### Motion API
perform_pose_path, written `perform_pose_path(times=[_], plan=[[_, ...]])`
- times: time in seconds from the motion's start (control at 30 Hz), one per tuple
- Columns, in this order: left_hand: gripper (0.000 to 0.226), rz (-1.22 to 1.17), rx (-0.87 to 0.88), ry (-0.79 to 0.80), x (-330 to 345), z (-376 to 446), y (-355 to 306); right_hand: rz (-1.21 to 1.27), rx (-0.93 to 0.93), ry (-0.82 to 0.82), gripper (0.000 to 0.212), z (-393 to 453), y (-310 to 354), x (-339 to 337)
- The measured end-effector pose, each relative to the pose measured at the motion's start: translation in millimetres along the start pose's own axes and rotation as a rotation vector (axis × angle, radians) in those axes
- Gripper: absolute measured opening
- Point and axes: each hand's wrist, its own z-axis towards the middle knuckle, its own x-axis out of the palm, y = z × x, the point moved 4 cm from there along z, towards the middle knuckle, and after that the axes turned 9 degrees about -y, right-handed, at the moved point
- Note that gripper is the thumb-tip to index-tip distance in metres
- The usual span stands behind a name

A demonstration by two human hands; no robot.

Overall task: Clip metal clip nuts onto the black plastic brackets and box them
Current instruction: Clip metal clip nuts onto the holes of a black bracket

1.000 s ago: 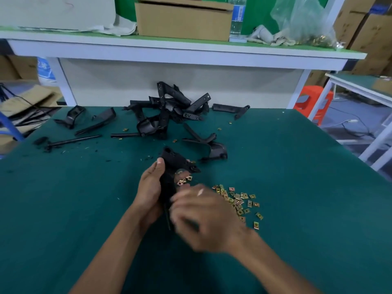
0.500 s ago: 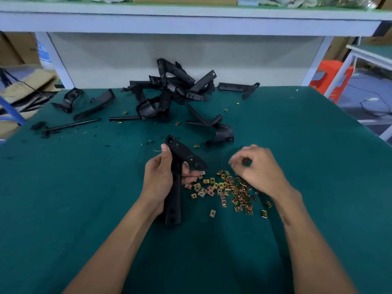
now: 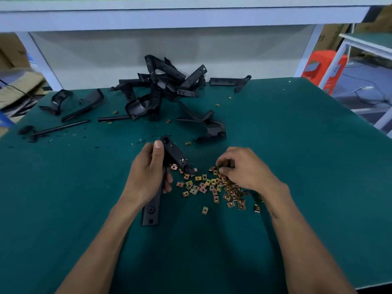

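So the left hand (image 3: 148,175) is wrapped around a black plastic bracket (image 3: 172,154), thumb up near its top end. The bracket's long axis runs pretty much top to bottom in the frame, with the lower end (image 3: 151,213) poking out below the palm and resting on the green bench (image 3: 297,166), and the upper part angling off toward the right, down at the nuts.

The right hand (image 3: 244,168) sits just right of centre, fingers curled down into the scatter of gold clip nuts (image 3: 212,185). Looks like it's pinching one between thumb and fingertips (image 3: 220,170), but the nut itself is too small and hidden for me to swear by it, so honestly can't tell if it's got one yet.

What matters for the next bit, I reckon: the bracket's angled end is to the left of the right hand, near it, with only the left part of the nut scatter between them. So the right hand is the one that carries a nut over leftward, and the left just keeps the bracket steady.

The pile of other brackets (image 3: 165,85) is well away at upper centre, more strays at upper left. No box visible anywhere on the bench, so boxing is a way off.
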Motion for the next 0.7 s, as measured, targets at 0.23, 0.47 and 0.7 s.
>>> perform_pose_path(times=[0.23, 0.47, 0.7], plan=[[0.032, 0.127, 0.084, 0.160, 1.2, 0.1, -2.9, 0.121, 0.034, -0.099, 0.021, -1.5, 4.0, -3.4], [0.032, 0.289, 0.217, -0.026, 0.3, 2.5, -7.6, 0.472, -0.039, -0.442, 0.011, -7.0, 21.3, -20.0], [0.059, 0.641, 0.432, -0.267, 4.0, -6.0, -24.0, 0.727, -0.092, -0.315, 0.028, -8.7, 55.4, 3.5]])
